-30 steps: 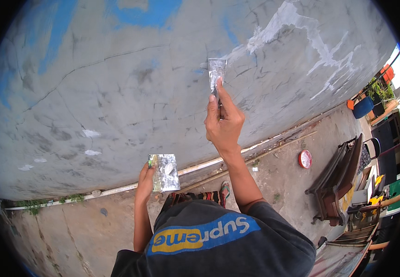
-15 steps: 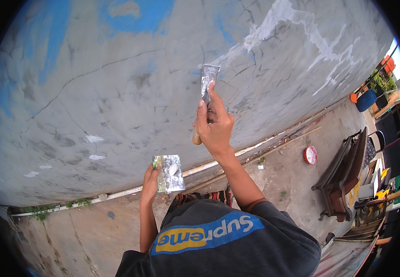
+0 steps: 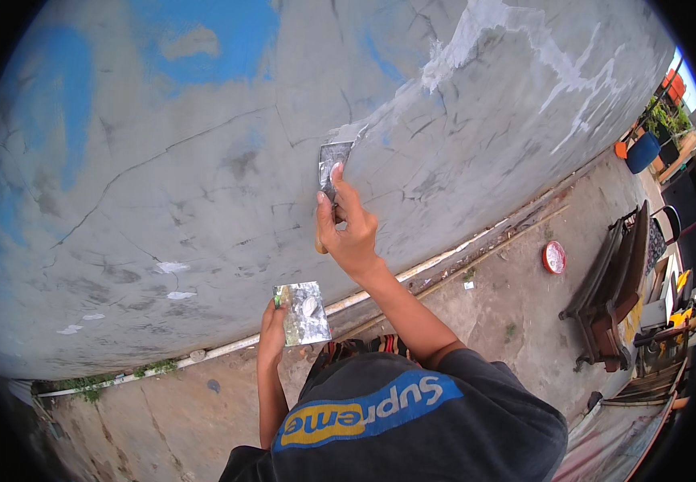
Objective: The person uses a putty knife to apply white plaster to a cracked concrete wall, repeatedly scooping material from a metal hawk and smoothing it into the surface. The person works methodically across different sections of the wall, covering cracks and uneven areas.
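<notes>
My right hand (image 3: 349,229) grips a putty knife (image 3: 332,170) by its wooden handle, thumb and forefinger pressed along the metal blade. The blade's edge lies against the grey wall (image 3: 227,209), at the lower left end of a strip of white filler (image 3: 396,108). Lower and to the left, my left hand (image 3: 272,331) holds a flat, square, shiny plate (image 3: 295,325) by its left edge. On that plate sits a dab of white filler (image 3: 309,308). A long thin crack (image 3: 135,165) runs across the wall left of the knife.
A whitish pipe (image 3: 235,346) runs along the wall's foot. Right on the concrete floor (image 3: 484,313) stand a red-rimmed bucket (image 3: 554,257) and a dark wooden bench (image 3: 613,297). Farther off is a blue barrel (image 3: 642,153). Small white patches (image 3: 173,267) dot the wall's lower left.
My right hand has moved the putty knife left along the wall, with white filler now reaching the blade's edge. The left hand still holds the plate, and the whole view has shifted slightly.
</notes>
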The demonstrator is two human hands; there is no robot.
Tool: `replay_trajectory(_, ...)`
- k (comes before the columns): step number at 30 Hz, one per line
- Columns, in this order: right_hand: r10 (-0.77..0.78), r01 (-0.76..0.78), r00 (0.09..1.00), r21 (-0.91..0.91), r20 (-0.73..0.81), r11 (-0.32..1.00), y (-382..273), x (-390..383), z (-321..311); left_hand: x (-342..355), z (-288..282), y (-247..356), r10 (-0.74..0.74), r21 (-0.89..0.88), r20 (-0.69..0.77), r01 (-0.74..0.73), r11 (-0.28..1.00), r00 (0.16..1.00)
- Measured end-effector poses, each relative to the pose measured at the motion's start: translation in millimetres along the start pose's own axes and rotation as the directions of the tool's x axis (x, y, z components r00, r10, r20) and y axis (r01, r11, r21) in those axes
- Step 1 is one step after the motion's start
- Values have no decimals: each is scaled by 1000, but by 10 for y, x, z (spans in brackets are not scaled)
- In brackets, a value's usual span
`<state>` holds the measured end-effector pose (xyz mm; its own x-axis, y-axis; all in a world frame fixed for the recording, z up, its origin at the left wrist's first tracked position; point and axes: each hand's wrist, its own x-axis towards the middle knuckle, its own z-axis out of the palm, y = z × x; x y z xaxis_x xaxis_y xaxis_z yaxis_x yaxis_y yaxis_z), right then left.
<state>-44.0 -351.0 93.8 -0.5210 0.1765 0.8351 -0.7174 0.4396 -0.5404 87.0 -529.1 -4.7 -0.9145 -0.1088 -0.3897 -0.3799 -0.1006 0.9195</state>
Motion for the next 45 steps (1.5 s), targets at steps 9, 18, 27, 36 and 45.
replay_trajectory(9, 128, -129, 992, 61, 11, 990, -277, 155, -499, -7, -19, -56, 52, -20, -11, -52, 998, 999)
replay_trajectory(18, 300, -324, 935, 109, 191, 940, -379, -214, -458, 42, -49, -60, 33, -18, 27, -33, 999, 999)
replay_trajectory(27, 174, -174, 985, 18, -11, 985, -141, 208, -454, -42, 13, 118, -11, 50, -11, 12, 999, 1000)
replay_trajectory(36, 146, -158, 985, 132, 96, 979, -532, 45, -443, 49, -87, -18, 18, 39, 56, -20, 999, 998)
replay_trajectory(45, -51, 51, 999, -1, -10, 999, -159, 122, 49, 44, -62, -41, 9, 44, 12, -10, 999, 1000)
